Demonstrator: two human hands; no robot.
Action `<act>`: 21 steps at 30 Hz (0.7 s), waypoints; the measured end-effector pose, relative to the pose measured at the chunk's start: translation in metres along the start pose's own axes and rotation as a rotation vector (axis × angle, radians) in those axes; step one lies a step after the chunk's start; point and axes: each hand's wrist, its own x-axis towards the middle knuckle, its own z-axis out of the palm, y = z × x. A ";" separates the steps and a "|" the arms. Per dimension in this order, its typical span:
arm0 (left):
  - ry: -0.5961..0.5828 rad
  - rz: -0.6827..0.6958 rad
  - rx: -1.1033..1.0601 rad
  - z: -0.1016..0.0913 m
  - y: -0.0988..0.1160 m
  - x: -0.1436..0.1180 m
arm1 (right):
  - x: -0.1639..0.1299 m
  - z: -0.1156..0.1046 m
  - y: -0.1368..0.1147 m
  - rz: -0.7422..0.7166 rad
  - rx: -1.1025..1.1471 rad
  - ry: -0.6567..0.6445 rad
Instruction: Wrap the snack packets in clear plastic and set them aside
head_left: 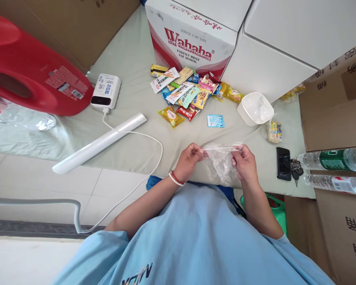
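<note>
Two hands, left hand (190, 158) and right hand (245, 163), pinching a thin, crinkled, see-through plastic bag (221, 163) stretched between them

I sit at a tabletop (130, 67) under a pale green cloth, with white floor tiles (32, 186) to my left. Brown cardboard boxes (332, 107) and white boxes (284, 35) crowd around it in even, bright light.

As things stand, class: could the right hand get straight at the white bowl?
Probably not at once: the right hand and left hand both pinch the clear plastic bag. Nothing lies between it and the white bowl.
</note>
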 end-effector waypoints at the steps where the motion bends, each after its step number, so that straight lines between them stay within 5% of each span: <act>1: 0.028 -0.053 -0.050 -0.001 0.002 0.002 | -0.001 0.000 -0.001 0.015 -0.021 -0.032; 4: 0.040 -0.137 -0.033 -0.007 0.012 0.006 | -0.003 -0.005 -0.003 0.063 -0.101 -0.150; 6: -0.064 -0.131 0.097 -0.014 0.020 0.007 | -0.003 -0.011 -0.004 0.064 -0.143 -0.189; 9: -0.234 -0.089 0.319 -0.026 0.032 0.010 | 0.001 -0.018 -0.006 0.022 -0.173 -0.170; 12: -0.278 -0.094 0.458 -0.041 0.037 0.013 | 0.007 -0.023 -0.010 -0.029 -0.176 -0.133; 17: -0.155 -0.096 0.647 -0.055 0.030 0.013 | 0.012 -0.015 -0.007 -0.120 -0.052 -0.042; 21: 0.080 -0.035 0.321 -0.039 0.020 0.006 | 0.006 0.004 0.006 0.007 0.065 0.028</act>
